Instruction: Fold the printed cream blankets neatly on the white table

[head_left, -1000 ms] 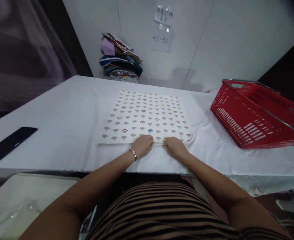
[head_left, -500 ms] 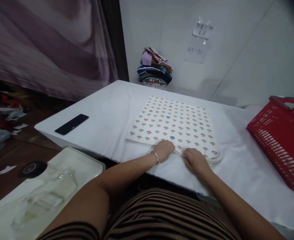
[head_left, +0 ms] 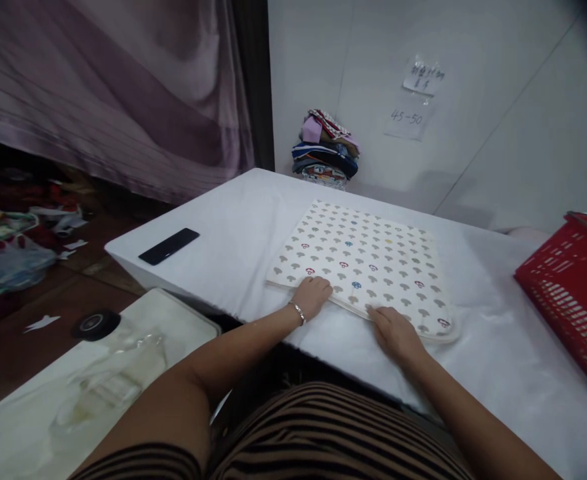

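Observation:
A folded cream cloth (head_left: 373,252) with a mushroom print lies flat on the white-covered table (head_left: 233,253). Its mushrooms are mostly grey-brown, with a few in red, blue and yellow. My left hand (head_left: 313,297), with a bracelet at the wrist, has its fingers curled over the near edge, left of the middle. Farther right along that edge, my right hand (head_left: 398,335) grips the cloth between thumb and fingers. The layers show as a thin stack between the two hands.
A black phone (head_left: 169,246) lies at the table's left. To the right stands a red plastic basket (head_left: 568,287). A pile of folded fabrics (head_left: 326,150) sits behind the far edge by the wall. Lower left, a tape roll (head_left: 96,325) rests on a pale surface.
My left hand has slid left along the cloth's near edge, widening the gap between my hands. The right hand stays near the same part of the edge. The camera view has shifted slightly.

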A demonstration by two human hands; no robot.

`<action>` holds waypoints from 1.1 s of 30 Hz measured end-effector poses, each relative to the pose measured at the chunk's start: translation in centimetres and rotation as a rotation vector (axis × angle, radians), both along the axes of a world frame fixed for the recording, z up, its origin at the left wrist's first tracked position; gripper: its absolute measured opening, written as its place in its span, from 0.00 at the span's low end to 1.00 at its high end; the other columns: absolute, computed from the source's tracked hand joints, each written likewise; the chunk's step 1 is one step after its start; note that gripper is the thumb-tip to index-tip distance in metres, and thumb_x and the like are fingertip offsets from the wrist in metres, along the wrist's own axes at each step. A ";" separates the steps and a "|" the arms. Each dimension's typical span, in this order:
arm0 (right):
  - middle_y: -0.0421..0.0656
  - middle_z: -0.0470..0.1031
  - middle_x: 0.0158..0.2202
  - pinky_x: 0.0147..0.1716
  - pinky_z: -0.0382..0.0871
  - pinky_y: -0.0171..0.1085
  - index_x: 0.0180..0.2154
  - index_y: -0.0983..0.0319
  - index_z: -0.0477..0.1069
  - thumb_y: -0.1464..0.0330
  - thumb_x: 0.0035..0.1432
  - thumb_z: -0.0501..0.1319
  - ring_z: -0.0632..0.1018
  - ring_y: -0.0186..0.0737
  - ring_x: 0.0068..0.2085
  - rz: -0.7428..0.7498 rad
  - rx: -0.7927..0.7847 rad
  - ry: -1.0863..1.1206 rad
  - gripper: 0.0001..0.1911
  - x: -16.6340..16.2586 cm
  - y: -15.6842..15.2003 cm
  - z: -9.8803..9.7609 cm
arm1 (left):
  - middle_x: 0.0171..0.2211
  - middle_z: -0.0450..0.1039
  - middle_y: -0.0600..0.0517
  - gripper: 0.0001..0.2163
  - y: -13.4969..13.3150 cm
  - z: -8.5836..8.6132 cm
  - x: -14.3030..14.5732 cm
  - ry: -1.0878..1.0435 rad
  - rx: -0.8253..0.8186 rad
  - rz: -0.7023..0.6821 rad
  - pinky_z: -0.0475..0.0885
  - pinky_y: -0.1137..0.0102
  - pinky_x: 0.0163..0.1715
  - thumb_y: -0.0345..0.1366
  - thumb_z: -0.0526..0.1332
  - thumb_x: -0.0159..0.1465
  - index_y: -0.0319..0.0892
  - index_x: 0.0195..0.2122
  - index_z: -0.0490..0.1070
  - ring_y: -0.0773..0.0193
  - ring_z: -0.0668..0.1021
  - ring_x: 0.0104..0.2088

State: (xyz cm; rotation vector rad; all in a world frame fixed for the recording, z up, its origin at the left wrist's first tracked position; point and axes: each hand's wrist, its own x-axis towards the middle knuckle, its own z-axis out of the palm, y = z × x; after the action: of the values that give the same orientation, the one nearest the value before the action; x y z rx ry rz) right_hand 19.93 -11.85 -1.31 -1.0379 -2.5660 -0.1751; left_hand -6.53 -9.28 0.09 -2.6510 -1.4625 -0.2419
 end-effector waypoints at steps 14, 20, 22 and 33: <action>0.47 0.72 0.38 0.34 0.64 0.38 0.46 0.63 0.67 0.74 0.60 0.48 0.70 0.42 0.37 -0.054 -0.013 -0.055 0.15 -1.1 -0.2 0.4 | 0.39 0.75 0.47 0.14 -0.2 1.2 -11.3 -0.026 0.079 0.255 0.68 0.63 0.40 0.22 0.51 0.55 0.41 0.37 0.72 0.57 0.74 0.41; 0.46 0.71 0.40 0.37 0.64 0.40 0.50 0.61 0.64 0.72 0.63 0.48 0.69 0.41 0.38 -0.095 -0.052 -0.020 0.16 -0.8 -1.3 1.1 | 0.43 0.75 0.49 0.20 0.2 0.8 -13.2 -0.043 0.008 0.209 0.68 0.64 0.45 0.23 0.49 0.54 0.44 0.42 0.73 0.60 0.75 0.44; 0.47 0.71 0.41 0.37 0.65 0.41 0.51 0.62 0.64 0.72 0.63 0.48 0.70 0.42 0.38 -0.106 -0.044 -0.005 0.16 0.5 -1.7 1.3 | 0.44 0.75 0.51 0.21 0.5 0.2 -14.0 -0.097 -0.002 0.195 0.68 0.62 0.47 0.25 0.49 0.52 0.45 0.44 0.72 0.58 0.75 0.45; 0.51 0.71 0.46 0.45 0.69 0.47 0.53 0.64 0.62 0.76 0.59 0.49 0.71 0.44 0.48 -0.251 0.109 0.083 0.19 10.5 -2.4 0.2 | 0.42 0.74 0.68 0.19 1.8 -2.0 -16.2 -0.363 -0.020 0.127 0.68 0.57 0.48 0.37 0.48 0.52 0.68 0.42 0.66 0.56 0.75 0.44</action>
State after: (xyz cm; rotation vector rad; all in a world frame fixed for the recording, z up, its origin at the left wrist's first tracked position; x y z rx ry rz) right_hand 30.38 -14.21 -1.10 -1.2942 -2.3184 -0.3256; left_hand -22.71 -7.45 -1.88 -2.6151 -1.7305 -0.7326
